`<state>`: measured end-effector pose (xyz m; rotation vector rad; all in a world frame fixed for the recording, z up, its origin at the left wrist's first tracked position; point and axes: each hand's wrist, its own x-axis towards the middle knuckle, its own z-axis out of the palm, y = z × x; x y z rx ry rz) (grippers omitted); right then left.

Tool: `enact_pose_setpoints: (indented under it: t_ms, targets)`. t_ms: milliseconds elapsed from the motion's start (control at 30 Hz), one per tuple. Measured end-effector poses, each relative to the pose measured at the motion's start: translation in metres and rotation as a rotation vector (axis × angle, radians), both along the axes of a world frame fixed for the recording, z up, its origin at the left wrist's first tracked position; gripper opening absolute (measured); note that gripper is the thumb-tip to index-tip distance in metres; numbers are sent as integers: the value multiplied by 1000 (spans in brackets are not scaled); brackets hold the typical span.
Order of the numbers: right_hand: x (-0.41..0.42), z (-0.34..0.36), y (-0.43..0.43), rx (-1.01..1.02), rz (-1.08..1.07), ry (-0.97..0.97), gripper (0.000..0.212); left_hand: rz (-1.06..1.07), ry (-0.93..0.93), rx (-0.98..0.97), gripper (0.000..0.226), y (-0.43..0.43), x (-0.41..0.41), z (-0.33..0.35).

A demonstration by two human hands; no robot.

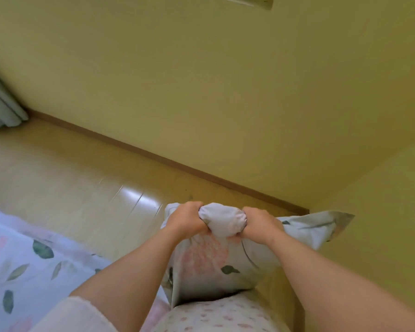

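Gripping bunched cloth atop the pale floral fabric pillow [216,259], left hand [186,218] and right hand [259,222] fist tightly; a hard shake may tug it loose below them

No text, label or number is legible.

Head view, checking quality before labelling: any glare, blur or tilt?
In the head view, glare streaks the floor; the baseboard runs diagonally, so the frame is tilted; the bedsheet is washed out and soft; the left hand, right hand and pillow are reasonably sharp.
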<state>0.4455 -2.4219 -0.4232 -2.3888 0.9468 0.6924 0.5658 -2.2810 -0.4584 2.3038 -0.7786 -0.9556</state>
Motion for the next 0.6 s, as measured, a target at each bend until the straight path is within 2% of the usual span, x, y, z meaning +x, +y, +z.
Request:
enact_pose_setpoints:
  t_ms: [133, 267, 400, 600]
  targets:
    - [57, -6, -5, 37, 149, 62, 25, 121, 50, 44, 33, 13, 35, -12]
    - [120, -18, -4, 67, 341, 95, 27, 249, 18, 184, 19, 27, 65, -19]
    - [172, -25, -2, 107, 517, 117, 43, 334, -20, 335, 16, 32, 89, -20]
    - [245, -24, -43, 137, 681, 84, 37, 528, 6, 266, 27, -2, 136, -13]
